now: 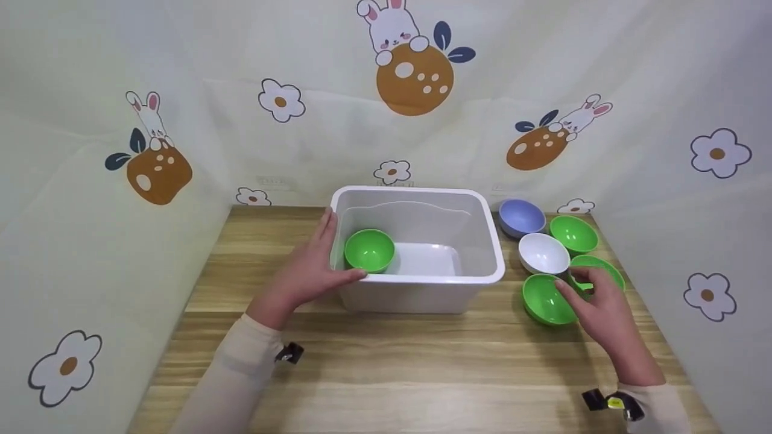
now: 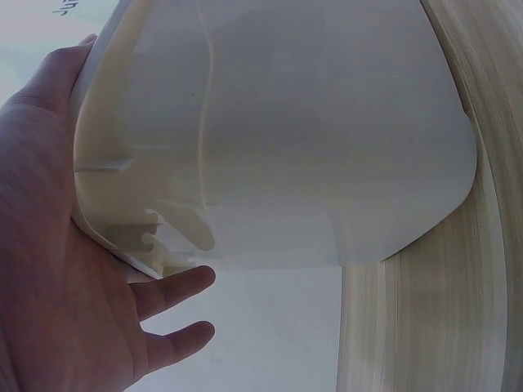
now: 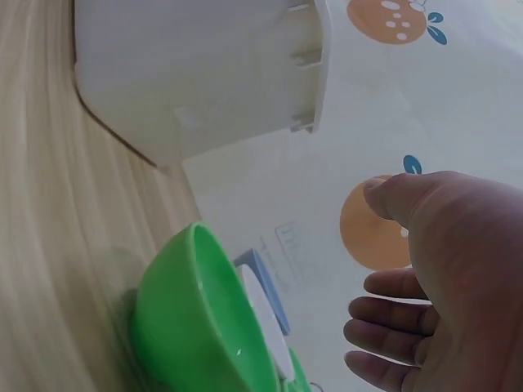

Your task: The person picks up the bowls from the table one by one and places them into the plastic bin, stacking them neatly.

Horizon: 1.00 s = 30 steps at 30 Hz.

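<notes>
A white plastic bin [image 1: 416,279] stands at the middle of the table, with one green bowl [image 1: 370,250] inside at its left end. My left hand [image 1: 304,271] rests against the bin's front left corner, thumb at the front rim and fingers straight along the left side. Over the bowls on the right hovers my right hand [image 1: 606,313], its fingers loosely bent and nothing in them. Nearest to it are a front green bowl [image 1: 543,298] and another green bowl [image 1: 609,271], partly hidden behind the fingers. In the right wrist view the hand is apart from the green bowl [image 3: 176,314].
Behind those bowls sit a white bowl [image 1: 543,253], a blue bowl [image 1: 522,217] and a further green bowl [image 1: 574,234], close together. A patterned curtain [image 1: 338,144] rises along the back and both sides of the wooden table [image 1: 422,374].
</notes>
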{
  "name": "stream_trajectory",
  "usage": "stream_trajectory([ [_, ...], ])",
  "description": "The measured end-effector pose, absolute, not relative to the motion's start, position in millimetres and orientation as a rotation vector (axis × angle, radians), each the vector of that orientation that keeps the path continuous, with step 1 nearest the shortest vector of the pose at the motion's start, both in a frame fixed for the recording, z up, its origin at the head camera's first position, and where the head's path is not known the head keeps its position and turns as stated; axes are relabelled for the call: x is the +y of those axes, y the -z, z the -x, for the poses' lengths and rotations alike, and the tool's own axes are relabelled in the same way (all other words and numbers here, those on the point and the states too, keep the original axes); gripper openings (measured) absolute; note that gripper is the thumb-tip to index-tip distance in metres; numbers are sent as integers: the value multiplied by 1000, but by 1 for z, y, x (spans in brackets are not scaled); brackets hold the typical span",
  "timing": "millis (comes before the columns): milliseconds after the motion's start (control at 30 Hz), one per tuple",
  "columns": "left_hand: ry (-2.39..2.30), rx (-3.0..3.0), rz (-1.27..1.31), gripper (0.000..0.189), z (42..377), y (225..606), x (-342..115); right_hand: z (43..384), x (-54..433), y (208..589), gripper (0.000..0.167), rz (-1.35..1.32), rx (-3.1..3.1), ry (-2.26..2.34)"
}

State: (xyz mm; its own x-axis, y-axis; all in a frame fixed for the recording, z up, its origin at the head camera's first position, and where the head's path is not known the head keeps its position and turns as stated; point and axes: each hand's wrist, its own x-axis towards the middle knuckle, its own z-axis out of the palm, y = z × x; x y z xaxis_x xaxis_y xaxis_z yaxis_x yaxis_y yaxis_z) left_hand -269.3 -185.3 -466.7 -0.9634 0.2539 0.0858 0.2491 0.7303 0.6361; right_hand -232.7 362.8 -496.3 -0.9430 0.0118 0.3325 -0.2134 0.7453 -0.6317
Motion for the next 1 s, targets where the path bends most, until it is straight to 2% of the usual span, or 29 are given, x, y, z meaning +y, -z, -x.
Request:
stream_trajectory([
  [167, -1069, 2930, -429, 143, 269, 467, -187, 224, 366, 505, 58, -87, -2647, -1010],
  [667, -1008, 2975, -470, 140, 269, 468, -187, 214, 363, 526, 67, -49, -2671, -914],
  [900, -1019, 2969, -474, 138, 269, 469, -187, 213, 362, 534, 87, 20, -2736, -951],
  [1000, -1024, 2964, -477, 141, 269, 469, -187, 213, 361, 536, 90, 20, -2729, -958],
])
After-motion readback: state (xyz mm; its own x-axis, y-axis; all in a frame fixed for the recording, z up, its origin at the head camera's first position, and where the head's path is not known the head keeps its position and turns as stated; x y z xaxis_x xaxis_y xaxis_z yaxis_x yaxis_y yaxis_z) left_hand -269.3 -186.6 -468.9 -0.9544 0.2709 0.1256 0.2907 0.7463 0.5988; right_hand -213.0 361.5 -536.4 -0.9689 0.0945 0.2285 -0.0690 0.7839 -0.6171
